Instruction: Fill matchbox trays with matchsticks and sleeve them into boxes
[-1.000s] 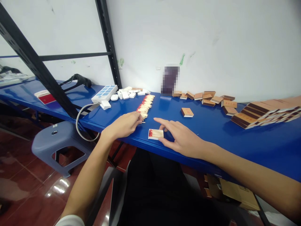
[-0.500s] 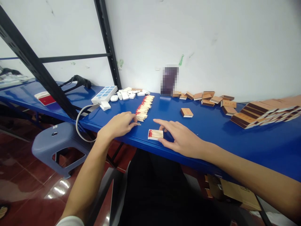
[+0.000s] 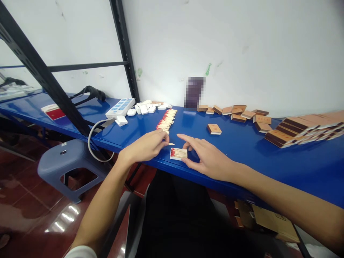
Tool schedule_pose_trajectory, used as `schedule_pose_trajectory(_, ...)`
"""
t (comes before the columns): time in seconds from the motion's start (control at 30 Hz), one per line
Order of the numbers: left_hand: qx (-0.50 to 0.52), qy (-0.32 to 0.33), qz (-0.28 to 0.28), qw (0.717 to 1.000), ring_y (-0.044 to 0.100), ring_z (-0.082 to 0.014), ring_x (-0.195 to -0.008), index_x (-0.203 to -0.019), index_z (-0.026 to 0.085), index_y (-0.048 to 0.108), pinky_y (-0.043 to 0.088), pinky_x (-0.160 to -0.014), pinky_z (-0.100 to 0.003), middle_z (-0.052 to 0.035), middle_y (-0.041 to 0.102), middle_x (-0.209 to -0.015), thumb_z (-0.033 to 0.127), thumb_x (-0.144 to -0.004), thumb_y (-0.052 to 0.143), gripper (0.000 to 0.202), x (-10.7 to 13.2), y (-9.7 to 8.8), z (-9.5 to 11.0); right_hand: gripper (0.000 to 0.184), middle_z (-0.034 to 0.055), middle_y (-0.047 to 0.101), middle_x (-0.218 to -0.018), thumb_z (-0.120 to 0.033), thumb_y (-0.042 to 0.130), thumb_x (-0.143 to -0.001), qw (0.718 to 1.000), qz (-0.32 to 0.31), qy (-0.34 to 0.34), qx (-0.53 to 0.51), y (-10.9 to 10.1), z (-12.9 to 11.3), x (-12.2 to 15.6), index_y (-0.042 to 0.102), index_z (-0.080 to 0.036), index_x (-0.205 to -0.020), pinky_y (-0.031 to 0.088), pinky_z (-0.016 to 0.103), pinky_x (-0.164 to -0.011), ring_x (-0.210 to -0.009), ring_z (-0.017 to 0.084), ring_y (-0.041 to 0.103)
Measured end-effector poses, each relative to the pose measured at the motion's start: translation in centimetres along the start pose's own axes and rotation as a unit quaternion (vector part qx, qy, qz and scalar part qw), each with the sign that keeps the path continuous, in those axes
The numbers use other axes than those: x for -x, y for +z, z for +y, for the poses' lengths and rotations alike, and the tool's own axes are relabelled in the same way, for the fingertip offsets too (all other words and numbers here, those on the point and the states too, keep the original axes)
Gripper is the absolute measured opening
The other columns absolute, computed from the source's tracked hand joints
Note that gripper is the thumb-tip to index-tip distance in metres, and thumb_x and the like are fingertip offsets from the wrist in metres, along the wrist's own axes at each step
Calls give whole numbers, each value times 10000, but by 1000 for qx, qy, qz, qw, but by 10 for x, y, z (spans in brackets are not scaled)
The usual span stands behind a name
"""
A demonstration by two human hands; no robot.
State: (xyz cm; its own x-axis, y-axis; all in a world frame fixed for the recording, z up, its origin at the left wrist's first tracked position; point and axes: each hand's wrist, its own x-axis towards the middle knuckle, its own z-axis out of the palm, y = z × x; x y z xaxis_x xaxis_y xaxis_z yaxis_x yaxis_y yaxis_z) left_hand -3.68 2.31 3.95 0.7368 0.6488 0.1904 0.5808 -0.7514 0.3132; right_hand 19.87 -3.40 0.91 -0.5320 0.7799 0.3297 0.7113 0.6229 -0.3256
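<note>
My left hand (image 3: 147, 145) is closed in a pinch on matches (image 3: 171, 144), their pale ends showing past the fingertips. It is just left of and above a small white matchbox tray (image 3: 178, 159), which lies on the blue table near its front edge. Red-headed matches fill much of the tray, heads to the left. At the tray's right end, my right hand (image 3: 208, 157) grips it between thumb and a bent finger, index finger stretched out above. Behind my left hand runs a long row of loose matches (image 3: 167, 121), partly hidden by that hand.
One matchbox (image 3: 214, 129) lies alone behind my right hand. Several more matchboxes (image 3: 238, 117) lie along the wall, with a stack (image 3: 298, 129) at the right. White trays (image 3: 145, 108) and a power strip (image 3: 120, 108) are at the left, beside a black metal post (image 3: 125, 53).
My left hand has moved right, from the near end of the match row toward the tray, with the matches in its fingers. My right hand and the tray stay in place.
</note>
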Motion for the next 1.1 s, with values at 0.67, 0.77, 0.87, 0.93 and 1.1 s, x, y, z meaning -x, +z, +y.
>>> schedule_pose_trajectory(0.67, 38, 91, -24, 995, 638, -180, -918, -942, 171, 638, 458, -827, -300, -44, 702, -990, 166, -968, 458, 181, -9, 14, 34, 538, 98, 674, -1190, -342, 522, -951, 1000, 8, -23, 9, -2, 0, 1, 376, -235, -1457, 499, 451, -836, -972, 266, 637)
schedule_pose_trajectory(0.77, 54, 66, -20, 996, 634, -161, -814, -1015, 181, 638, 451, -762, -282, -21, 697, -902, 188, -967, 467, 178, -5, 4, 27, 523, 98, 683, -1150, -344, 516, -954, 1000, 2, -15, 13, -3, -1, 0, 391, -219, -1445, 495, 451, -837, -965, 267, 633)
schedule_pose_trajectory(0.87, 19, 18, -6, 1000, 608, -156, -737, -1043, 192, 639, 419, -700, -272, -3, 674, -818, 214, -970, 462, 193, -1, -5, 17, 508, 99, 685, -1145, -351, 512, -955, 1000, 2, -13, 16, -3, -1, 0, 411, -217, -1435, 494, 448, -841, -976, 270, 630)
schedule_pose_trajectory(0.93, -2, -6, -8, 1000, 593, -159, -721, -1011, 196, 647, 396, -675, -271, -2, 662, -793, 260, -980, 458, 202, 0, -7, 11, 523, 102, 680, -1168, -357, 513, -956, 1000, 4, -14, 16, -3, 0, 0, 401, -218, -1448, 493, 444, -849, -999, 272, 628)
schedule_pose_trajectory(1.1, 10, -16, -39, 999, 572, -162, -690, -953, 194, 650, 368, -650, -274, 0, 631, -740, 438, -992, 447, 321, -3, -2, 8, 502, 100, 681, -1164, -358, 512, -958, 1000, 1, -12, 22, -2, 1, 0, 429, -207, -1429, 485, 440, -860, -990, 266, 627)
